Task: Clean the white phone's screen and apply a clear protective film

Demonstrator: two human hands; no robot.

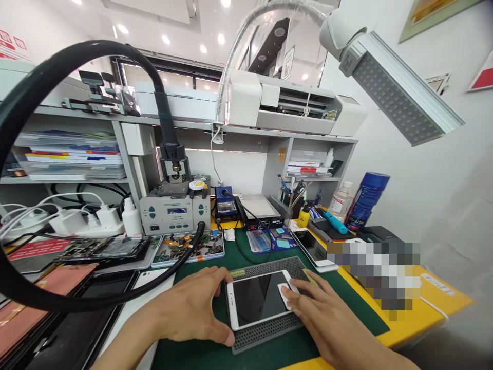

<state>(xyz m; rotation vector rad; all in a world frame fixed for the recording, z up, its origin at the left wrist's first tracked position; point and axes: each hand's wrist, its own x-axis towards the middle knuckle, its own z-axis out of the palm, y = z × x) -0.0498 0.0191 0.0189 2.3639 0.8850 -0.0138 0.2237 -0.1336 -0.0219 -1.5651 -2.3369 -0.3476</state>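
A white smartphone point(256, 299) with a dark screen lies face up on a grey perforated mat point(265, 331). My left hand point(192, 306) curves around its left end, forefinger at the upper corner and thumb by the lower corner, steadying it. At the other end, my right hand point(323, 311) presses a small white pad point(284, 294) onto the glass with its fingertips. Whether the pad is cloth or paper cannot be made out. Under the perforated mat is a green work mat point(185, 354).
A black hose point(96, 300) loops across the left side, near my left forearm. Behind stand a hot-air station point(175, 213), a tray of small parts point(159, 257) and a heating plate point(262, 208). A white tablet point(311, 246) lies at right. An LED lamp point(400, 87) hangs above.
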